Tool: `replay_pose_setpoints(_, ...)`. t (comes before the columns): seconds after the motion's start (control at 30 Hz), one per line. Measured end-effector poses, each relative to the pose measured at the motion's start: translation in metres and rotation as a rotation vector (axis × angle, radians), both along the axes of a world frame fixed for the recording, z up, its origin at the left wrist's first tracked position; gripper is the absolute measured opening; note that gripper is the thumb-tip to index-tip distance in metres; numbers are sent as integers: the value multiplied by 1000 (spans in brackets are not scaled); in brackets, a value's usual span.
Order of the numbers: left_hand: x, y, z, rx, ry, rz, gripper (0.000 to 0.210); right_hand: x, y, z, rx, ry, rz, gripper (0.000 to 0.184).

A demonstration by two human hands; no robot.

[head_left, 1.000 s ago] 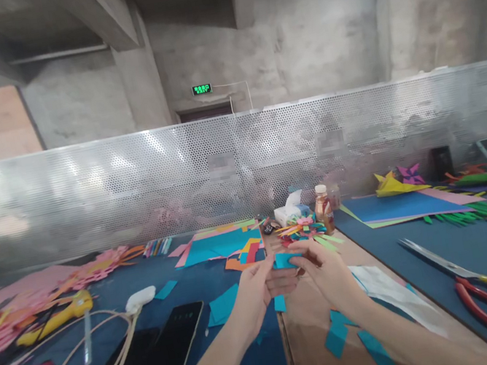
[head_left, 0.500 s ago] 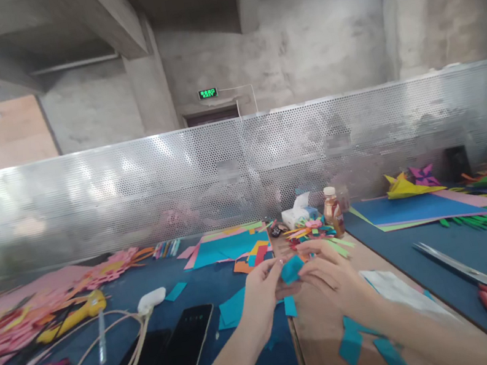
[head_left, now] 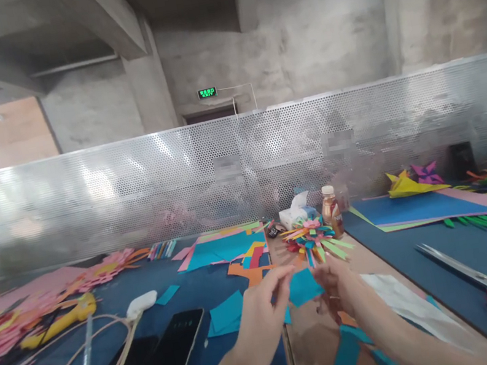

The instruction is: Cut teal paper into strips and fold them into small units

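A small piece of blue paper is held up between my two hands, above the seam in the table. My left hand pinches its left edge with thumb and forefinger. On the other side, my right hand grips the right edge, its fingers curled and partly blurred. Cut blue paper strips lie on the brown board under my right hand. More blue paper pieces rest just left of my left wrist. A colourful paper-strip flower sits beyond my hands.
Red-and-yellow-handled scissors lie at right, by a white tissue. A black phone, white cable and yellow glue gun are at left. A bottle stands before the perforated metal screen.
The blue paper piece now shows flatter and wider between my hands. My hands have come slightly lower, and my right hand has turned, its fingers curling in.
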State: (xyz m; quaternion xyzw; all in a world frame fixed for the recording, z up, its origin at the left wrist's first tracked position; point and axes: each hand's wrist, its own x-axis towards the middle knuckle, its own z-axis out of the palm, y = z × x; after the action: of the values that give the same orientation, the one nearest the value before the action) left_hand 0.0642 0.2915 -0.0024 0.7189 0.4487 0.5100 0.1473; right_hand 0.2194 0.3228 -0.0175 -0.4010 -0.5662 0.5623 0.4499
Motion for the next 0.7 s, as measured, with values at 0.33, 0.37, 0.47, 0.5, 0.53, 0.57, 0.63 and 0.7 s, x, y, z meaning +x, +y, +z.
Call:
replay_pose_setpoints(0.33,4,-5,2,3,36,20,26,5,-14,5,38,5,137,24)
replay_pose_setpoints(0.37,5,-5,2,-27,9,11,26,5,-13,5,37,6,123,24)
replay_pose_setpoints(0.47,6,-4,2,-114,-41,-42,28,4,-8,2,24,4,106,21)
replay_pose_setpoints(0.5,5,-3,2,-130,-47,-51,29,4,-7,0,25,-2,103,21)
replay_pose_setpoints(0.53,5,-3,1,-141,-50,-51,30,4,-6,-1,32,-11,102,21)
replay_pose_setpoints(0.57,4,-2,1,-147,-51,-48,31,4,-6,-1,40,-18,102,21)
replay_pose_setpoints(0.63,3,-2,1,-159,-55,-56,32,3,-7,-3,55,-32,104,21)
replay_pose_setpoints(0.7,3,-3,1,-159,-57,-62,32,3,-9,-3,73,-53,117,22)
